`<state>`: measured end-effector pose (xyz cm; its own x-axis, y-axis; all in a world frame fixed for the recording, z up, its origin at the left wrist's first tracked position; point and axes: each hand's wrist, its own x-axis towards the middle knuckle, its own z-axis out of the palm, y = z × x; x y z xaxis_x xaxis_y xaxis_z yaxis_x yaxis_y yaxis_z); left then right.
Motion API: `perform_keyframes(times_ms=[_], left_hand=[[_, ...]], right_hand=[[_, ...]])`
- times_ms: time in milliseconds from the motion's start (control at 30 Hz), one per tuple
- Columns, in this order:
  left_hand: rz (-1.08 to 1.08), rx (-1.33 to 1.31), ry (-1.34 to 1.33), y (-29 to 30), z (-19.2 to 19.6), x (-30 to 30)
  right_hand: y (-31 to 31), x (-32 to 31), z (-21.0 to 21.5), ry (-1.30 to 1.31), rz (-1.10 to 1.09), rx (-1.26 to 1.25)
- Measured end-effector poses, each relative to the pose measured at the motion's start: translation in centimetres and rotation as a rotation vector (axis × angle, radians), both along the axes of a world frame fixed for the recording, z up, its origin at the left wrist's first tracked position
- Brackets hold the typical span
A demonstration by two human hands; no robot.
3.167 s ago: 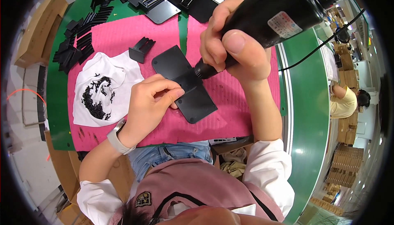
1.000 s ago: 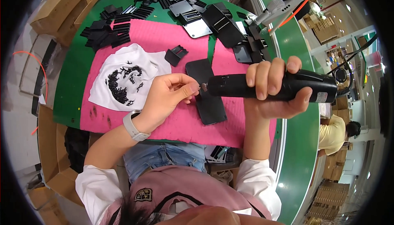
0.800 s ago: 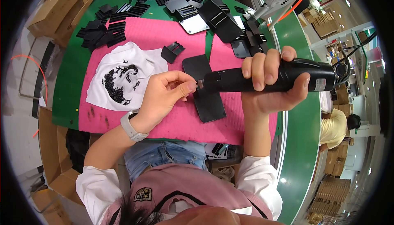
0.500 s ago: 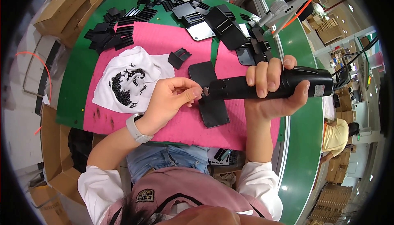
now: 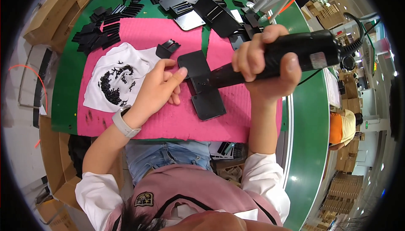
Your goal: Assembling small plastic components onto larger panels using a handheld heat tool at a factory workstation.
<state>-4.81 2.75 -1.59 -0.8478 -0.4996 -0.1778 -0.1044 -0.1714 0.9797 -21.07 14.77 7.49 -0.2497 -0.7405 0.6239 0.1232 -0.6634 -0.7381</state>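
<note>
Right hand [image 5: 263, 62] is wrapped round a black electric screwdriver [image 5: 278, 58], tip down on the black plate [image 5: 201, 83]. Left hand's [image 5: 158, 87] fingertips [image 5: 182, 71] press the plate's edge, just beside that tip.

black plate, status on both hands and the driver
Right hand gripping electric screwdriver, tip on black plate. Left hand steadying plate on pink mat. Nothing blocking.

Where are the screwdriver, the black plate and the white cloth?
screwdriver [image 5: 295, 54]: head view, on its black body between fingers and thumb.
black plate [image 5: 209, 104]: head view, on its lower flat half.
white cloth [image 5: 95, 98]: head view, on its bare left part.
</note>
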Motion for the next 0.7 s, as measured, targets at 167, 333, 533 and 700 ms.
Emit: perform_keyframes(times_ms=[167,333,533,700], left_hand=[[-0.117,-0.098,-0.136,0.1,1.0,-0.8],[-0.183,-0.103,-0.183,0.1,1.1,-1.9],[-0.110,0.042,-0.094,0.2,0.1,-2.1],[-0.104,0.047,-0.116,0.2,0.2,-2.2]], right_hand=[[-0.7,0.6,-1.1,0.051,-0.053,0.094],[-1.2,1.3,-1.1,0.066,-0.106,0.180],[-1.9,1.8,-1.1,0.129,-0.111,0.263],[-2.3,1.7,-1.3,0.120,-0.071,0.274]])
